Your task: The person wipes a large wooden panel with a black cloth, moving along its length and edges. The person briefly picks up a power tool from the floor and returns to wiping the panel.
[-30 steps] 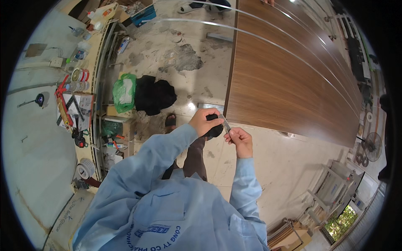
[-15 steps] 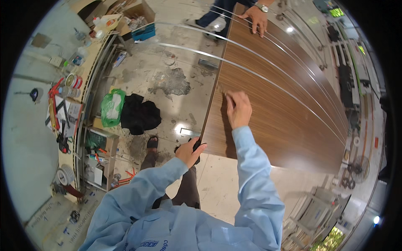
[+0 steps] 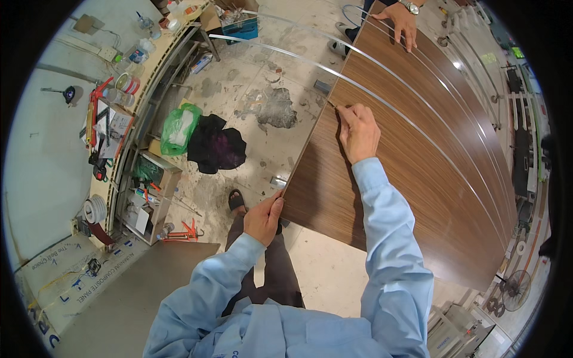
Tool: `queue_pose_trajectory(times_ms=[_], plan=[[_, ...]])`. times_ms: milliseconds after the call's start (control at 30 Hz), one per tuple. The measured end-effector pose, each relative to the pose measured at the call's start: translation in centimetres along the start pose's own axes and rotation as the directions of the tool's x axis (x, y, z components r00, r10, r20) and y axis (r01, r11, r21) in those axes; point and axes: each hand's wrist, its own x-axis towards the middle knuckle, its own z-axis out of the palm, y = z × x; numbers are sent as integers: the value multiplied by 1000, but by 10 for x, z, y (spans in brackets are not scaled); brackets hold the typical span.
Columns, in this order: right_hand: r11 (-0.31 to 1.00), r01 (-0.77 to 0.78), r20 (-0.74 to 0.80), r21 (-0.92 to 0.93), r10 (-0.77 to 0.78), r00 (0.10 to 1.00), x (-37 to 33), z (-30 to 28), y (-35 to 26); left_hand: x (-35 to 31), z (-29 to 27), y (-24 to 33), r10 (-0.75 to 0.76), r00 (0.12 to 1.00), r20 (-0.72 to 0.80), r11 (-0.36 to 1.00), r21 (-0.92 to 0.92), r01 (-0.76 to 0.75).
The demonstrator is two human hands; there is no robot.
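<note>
A large brown wood-grain panel [image 3: 334,203] spans the middle and right of the view. My left hand [image 3: 262,221] grips its near left corner, with the thumb at the edge and the other fingers partly hidden. Over the panel near its left edge, my right hand [image 3: 360,132] is closed in a pinch. A small thin tip pokes out from its fingers toward the edge; its kind is too small to tell. Beyond this hand, a long, thin silvery strip [image 3: 280,50] runs across the panel and past its left edge. Several similar strips lie farther over.
At the panel's far end rests a co-worker's hand [image 3: 401,27] wearing a watch. Along the left wall, a workbench [image 3: 156,56] bears bottles, tape and a red caulking gun [image 3: 94,113]. A green plastic bag [image 3: 180,128] and black cloth [image 3: 215,146] lie on the floor.
The view has shifted, so most things sit farther right or higher. My right hand has moved away from me along the panel, closer to the nearest strip. My left hand stays at the corner.
</note>
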Motion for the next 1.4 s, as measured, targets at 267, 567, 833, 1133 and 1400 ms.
queue_pose_trajectory(times_ms=[267, 567, 833, 1133, 1400], plan=[[917, 183, 171, 355, -256, 951, -23, -25, -56, -40, -8, -102, -159, 987, 9, 949, -275, 156], [1000, 3, -151, -6, -4, 989, 35, 51, 90, -132, -17, -246, -524, 851, -35, 850, -68, 522], [997, 43, -87, -62, -48, 995, 44, 17, 39, -142, -10, -270, -599, 800, -44, 800, -88, 594], [999, 35, -99, -29, -38, 994, 33, 13, 30, -138, -12, -285, -699, 714, -30, 715, -33, 699], [919, 310, 103, 244, -343, 934, 12, -1, -15, -138, -14, -283, -726, 687, -34, 687, 23, 727]])
